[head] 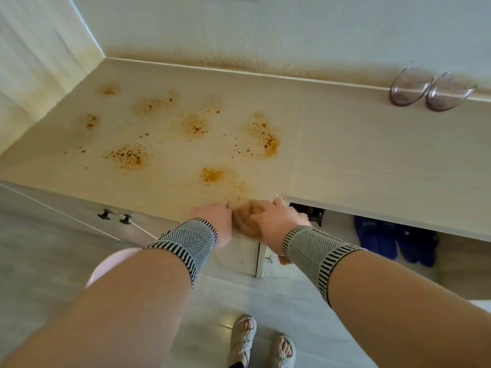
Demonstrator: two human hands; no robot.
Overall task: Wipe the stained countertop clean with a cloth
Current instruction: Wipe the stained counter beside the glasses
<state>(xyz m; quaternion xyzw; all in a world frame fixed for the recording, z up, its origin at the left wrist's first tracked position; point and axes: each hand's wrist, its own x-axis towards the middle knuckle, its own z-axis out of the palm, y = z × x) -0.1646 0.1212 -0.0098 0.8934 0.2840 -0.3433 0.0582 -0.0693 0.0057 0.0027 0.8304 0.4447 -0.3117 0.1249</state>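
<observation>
The pale countertop (345, 155) carries several orange-brown stain patches, the nearest one (212, 175) just beyond my hands and a large one (265, 139) further back. A bunched tan cloth (245, 216) lies at the counter's front edge. My right hand (276, 219) grips it from above, fingers curled over it. My left hand (215, 221) sits beside the cloth on its left with fingers bent at the edge; whether it holds the cloth is hidden. Both wrists wear striped knit bands.
Two clear glass bowls (430, 88) stand on the back ledge at the right. A stained wall runs behind the counter. Below are cabinet doors with dark knobs (114, 216), an open gap with blue slippers (396, 240), and a pink round object (106, 264).
</observation>
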